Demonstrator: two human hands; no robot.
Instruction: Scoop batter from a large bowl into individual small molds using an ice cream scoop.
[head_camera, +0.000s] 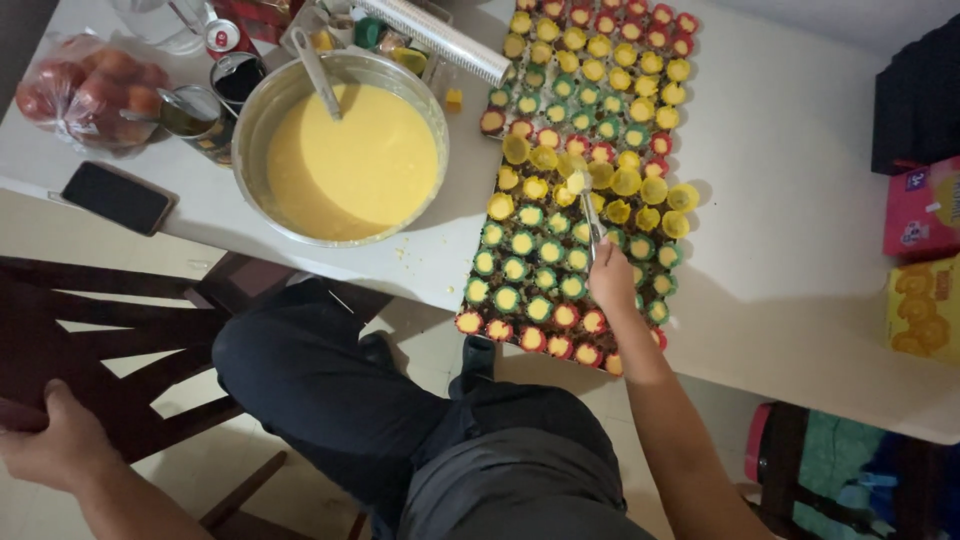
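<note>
Right hand is closed around a spoon over the cupcake cases; left hand seems to grip the dark wooden chair.

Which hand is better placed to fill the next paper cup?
Right. The right hand holds the metal spoon over the small yellow paper cups; the left hand grips the dark wooden chair.

Dim warm indoor light, soft shadows, slight blur, wide-angle edges.
</note>
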